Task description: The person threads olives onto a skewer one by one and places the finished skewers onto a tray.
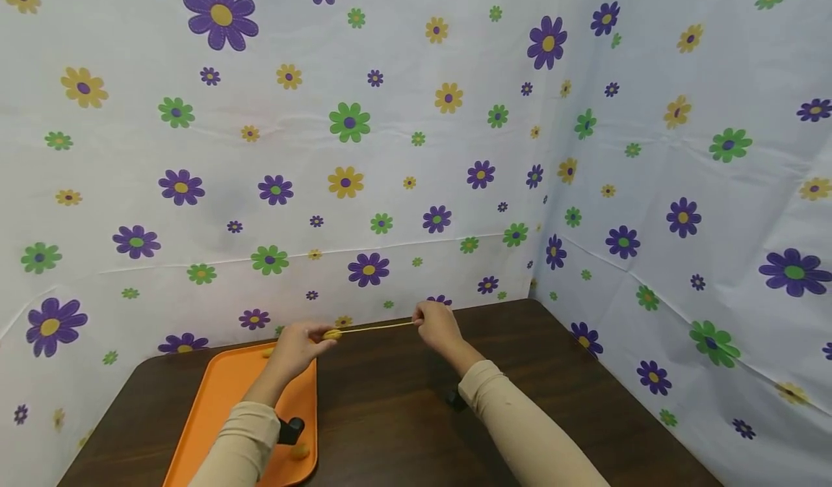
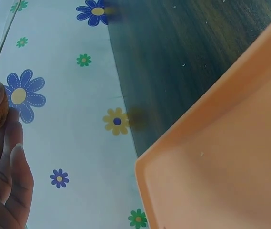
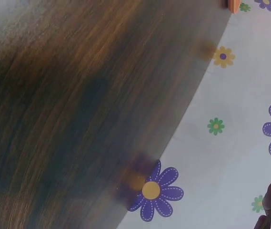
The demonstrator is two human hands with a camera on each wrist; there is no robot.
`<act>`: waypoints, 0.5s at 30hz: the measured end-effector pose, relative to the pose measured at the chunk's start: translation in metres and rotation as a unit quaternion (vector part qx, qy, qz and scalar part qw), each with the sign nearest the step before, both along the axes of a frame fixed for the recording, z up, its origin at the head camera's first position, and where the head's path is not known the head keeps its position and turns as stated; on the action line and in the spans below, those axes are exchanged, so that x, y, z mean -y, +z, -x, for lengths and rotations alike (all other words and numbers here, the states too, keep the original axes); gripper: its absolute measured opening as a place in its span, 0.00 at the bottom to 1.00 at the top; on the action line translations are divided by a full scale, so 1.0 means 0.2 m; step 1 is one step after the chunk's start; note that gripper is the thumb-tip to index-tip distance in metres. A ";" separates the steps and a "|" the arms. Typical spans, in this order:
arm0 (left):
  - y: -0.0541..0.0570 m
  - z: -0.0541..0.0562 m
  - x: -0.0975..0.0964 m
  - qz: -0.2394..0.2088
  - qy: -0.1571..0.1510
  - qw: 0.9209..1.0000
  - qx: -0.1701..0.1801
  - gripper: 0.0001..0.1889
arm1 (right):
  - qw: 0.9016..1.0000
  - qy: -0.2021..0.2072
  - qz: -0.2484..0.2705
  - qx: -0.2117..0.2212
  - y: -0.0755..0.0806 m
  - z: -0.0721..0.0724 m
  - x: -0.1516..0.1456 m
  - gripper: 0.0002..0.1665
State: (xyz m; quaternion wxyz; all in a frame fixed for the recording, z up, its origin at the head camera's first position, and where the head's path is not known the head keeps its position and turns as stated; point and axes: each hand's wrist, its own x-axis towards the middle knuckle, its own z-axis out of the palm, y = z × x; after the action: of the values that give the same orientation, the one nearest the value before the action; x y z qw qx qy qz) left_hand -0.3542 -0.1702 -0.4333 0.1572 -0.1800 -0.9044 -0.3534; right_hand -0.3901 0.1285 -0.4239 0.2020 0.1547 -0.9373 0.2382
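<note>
On the brown wood-grain table [image 1: 390,415], the orange rectangular tray [image 1: 224,393] bears a small yellowish lump [image 1: 267,352] at its back edge and a second yellowish lump [image 1: 300,451] near its right edge. Above the tray's back right corner, the left hand [image 1: 294,351] pinches a small yellow oval bundle [image 1: 332,334] between thumb and fingers; the bundle sits at the fingertips, just right of the tray. From it a thin yellow strand [image 1: 377,326] runs taut, farther right of the tray, to the right hand [image 1: 438,325], whose curled fingers grip its other end, well apart from the tray.
</note>
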 end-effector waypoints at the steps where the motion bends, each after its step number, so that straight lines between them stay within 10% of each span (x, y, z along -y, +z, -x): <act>1: 0.00 0.00 0.00 0.000 -0.003 1.000 0.000 0.12 | 1.000 -0.002 0.000 -0.001 0.00 0.00 0.00 0.15; 15: 0.00 0.00 -0.01 -0.015 -0.013 0.999 0.025 0.11 | 1.000 -0.002 -0.007 0.003 -0.02 0.00 0.01 0.15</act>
State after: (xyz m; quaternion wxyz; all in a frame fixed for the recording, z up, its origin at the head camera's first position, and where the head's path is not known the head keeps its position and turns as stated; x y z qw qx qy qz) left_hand -0.3541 -0.1678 -0.4334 0.1324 -0.1801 -0.9004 -0.3733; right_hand -0.3908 0.1260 -0.4279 0.1982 0.1539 -0.9397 0.2322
